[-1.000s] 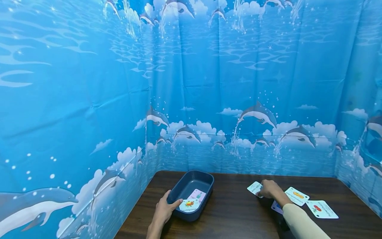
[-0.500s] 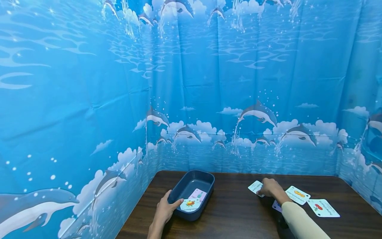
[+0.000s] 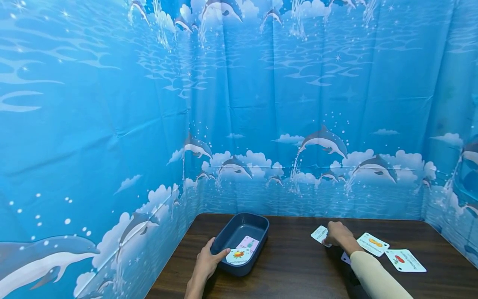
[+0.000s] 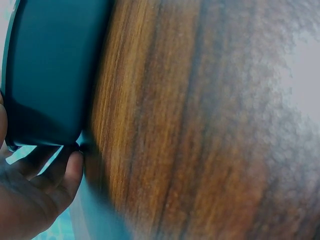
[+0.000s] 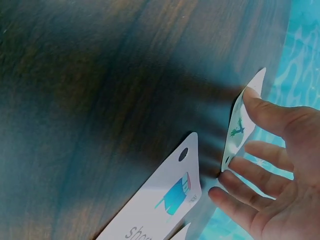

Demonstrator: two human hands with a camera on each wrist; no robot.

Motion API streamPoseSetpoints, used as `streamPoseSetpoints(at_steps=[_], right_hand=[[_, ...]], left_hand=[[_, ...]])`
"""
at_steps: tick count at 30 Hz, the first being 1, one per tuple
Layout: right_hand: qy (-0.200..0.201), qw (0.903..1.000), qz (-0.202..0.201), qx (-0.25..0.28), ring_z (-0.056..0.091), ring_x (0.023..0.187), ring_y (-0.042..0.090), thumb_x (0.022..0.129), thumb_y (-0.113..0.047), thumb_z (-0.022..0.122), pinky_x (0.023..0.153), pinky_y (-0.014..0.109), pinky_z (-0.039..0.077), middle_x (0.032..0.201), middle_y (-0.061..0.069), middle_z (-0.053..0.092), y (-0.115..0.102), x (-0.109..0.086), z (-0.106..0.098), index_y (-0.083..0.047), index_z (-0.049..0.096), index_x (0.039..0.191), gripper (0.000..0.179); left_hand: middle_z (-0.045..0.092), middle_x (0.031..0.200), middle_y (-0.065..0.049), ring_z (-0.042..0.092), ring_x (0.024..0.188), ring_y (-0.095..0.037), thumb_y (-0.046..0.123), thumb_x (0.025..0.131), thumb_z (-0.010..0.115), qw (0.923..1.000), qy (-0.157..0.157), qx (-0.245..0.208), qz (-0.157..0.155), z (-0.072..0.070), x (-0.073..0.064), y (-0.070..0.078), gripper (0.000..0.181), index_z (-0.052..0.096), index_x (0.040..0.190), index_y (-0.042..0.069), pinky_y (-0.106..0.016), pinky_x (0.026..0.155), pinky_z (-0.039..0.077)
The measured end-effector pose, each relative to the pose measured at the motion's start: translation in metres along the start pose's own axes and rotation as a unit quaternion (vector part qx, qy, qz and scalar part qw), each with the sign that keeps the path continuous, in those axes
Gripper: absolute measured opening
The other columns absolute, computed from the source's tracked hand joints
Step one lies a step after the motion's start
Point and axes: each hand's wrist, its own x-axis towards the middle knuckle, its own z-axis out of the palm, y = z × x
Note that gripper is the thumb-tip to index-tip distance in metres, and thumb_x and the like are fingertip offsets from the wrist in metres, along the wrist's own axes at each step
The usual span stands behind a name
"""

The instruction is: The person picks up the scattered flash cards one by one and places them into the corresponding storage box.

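Note:
At the left of the head view, my left hand point(image 3: 205, 262) grips the near-left side of a dark blue tray point(image 3: 263, 241), thumb over its rim and fingers outside. The left wrist view shows those fingers below the tray's wall point(image 4: 50, 75). Inside lie a pomegranate picture card point(image 3: 237, 256) and a pink picture card point(image 3: 249, 243). On the right, my right hand point(image 3: 339, 233) holds a pale green picture card point(image 3: 318, 234) lettered like "sugar cane". In the right wrist view, thumb and fingertips are at opposite edges of this card point(image 5: 239, 125), close over the tabletop.
A purple-white picture card point(image 5: 165, 200) lies under my right forearm, mostly hidden in the head view. Two more cards, one with an orange fruit point(image 3: 373, 243) and one with red berries point(image 3: 406, 261), lie to the right. Dolphin-print sheeting point(image 3: 298, 104) hangs behind the wooden table point(image 3: 291, 257).
Both hands stay almost in place, the left on the tray and the right at the pale green card. The whole view shifts only slightly.

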Motion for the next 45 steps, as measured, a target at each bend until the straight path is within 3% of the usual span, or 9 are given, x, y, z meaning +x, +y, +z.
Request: streamPoseSetpoints(at_steps=[4,10,12,16,19,28,39,45], right_hand=[[0.006,1.0000,-0.004,-0.005,0.058,0.077,0.025,0.080,-0.018,0.095,0.071,0.041,0.054,0.085,0.011,0.067,-0.001,0.000,-0.001,0.003,0.075,0.098,0.035],[0.040,0.9991,-0.012,0.000,0.058,0.095,0.041,0.071,-0.016,0.101,0.086,0.057,0.058,0.105,0.029,0.060,0.001,0.004,0.001,0.007,0.072,0.105,0.050],[0.045,0.9988,-0.013,0.013,0.058,0.095,0.041,0.070,-0.012,0.101,0.086,0.056,0.058,0.107,0.030,0.057,0.000,0.004,0.001,0.007,0.071,0.104,0.050],[0.042,0.9980,-0.014,0.045,0.061,0.091,0.035,0.074,-0.005,0.098,0.081,0.051,0.060,0.107,0.029,0.059,-0.002,0.004,-0.001,0.010,0.067,0.116,0.055],[0.043,0.9969,-0.018,0.063,0.066,0.096,0.036,0.078,0.001,0.093,0.085,0.054,0.062,0.112,0.031,0.064,-0.007,0.001,-0.005,0.012,0.064,0.126,0.058],[0.036,0.9970,-0.041,0.054,0.065,0.094,0.031,0.090,0.007,0.069,0.089,0.054,0.062,0.119,0.034,0.069,-0.019,-0.004,-0.016,0.014,0.066,0.129,0.039],[0.040,0.9946,-0.056,0.078,0.070,0.103,0.038,0.091,0.009,0.067,0.079,0.049,0.064,0.122,0.033,0.069,-0.032,-0.011,-0.026,0.013,0.067,0.127,0.036],[0.047,0.9920,-0.081,0.085,0.070,0.111,0.043,0.091,0.008,0.070,0.080,0.048,0.064,0.125,0.031,0.069,-0.049,-0.016,-0.031,0.010,0.069,0.124,0.034]], left_hand=[[0.048,0.156,-0.040,0.051,0.140,-0.060,0.046,0.091,0.086,1.0000,-0.002,-0.004,0.000,0.001,0.001,0.000,0.098,0.040,0.161,-0.004,-0.071,0.109,0.048],[0.050,0.155,-0.039,0.056,0.135,-0.055,0.045,0.091,0.086,1.0000,0.003,-0.002,0.002,0.002,0.001,0.000,0.097,0.041,0.161,-0.005,-0.070,0.108,0.050],[0.050,0.155,-0.038,0.057,0.135,-0.054,0.045,0.092,0.085,1.0000,0.003,-0.002,0.003,0.003,0.001,0.000,0.096,0.041,0.160,-0.005,-0.070,0.107,0.051],[0.050,0.154,-0.039,0.057,0.134,-0.055,0.046,0.091,0.086,1.0000,0.002,-0.004,0.004,0.002,0.001,0.000,0.098,0.040,0.160,-0.006,-0.069,0.107,0.051],[0.050,0.154,-0.039,0.056,0.135,-0.056,0.047,0.090,0.086,1.0000,0.001,-0.003,0.006,0.002,0.001,-0.001,0.099,0.040,0.161,-0.006,-0.068,0.107,0.051],[0.050,0.154,-0.039,0.052,0.139,-0.059,0.048,0.091,0.085,0.9999,-0.004,0.007,0.007,-0.002,0.003,-0.003,0.098,0.041,0.161,-0.004,-0.070,0.108,0.049],[0.050,0.155,-0.038,0.052,0.139,-0.059,0.050,0.090,0.085,0.9999,-0.002,0.014,0.006,0.002,0.005,-0.002,0.099,0.042,0.161,-0.004,-0.070,0.108,0.050],[0.051,0.154,-0.038,0.053,0.139,-0.059,0.050,0.090,0.085,0.9999,-0.001,0.013,0.008,0.000,0.005,-0.004,0.099,0.042,0.161,-0.003,-0.070,0.108,0.050]])
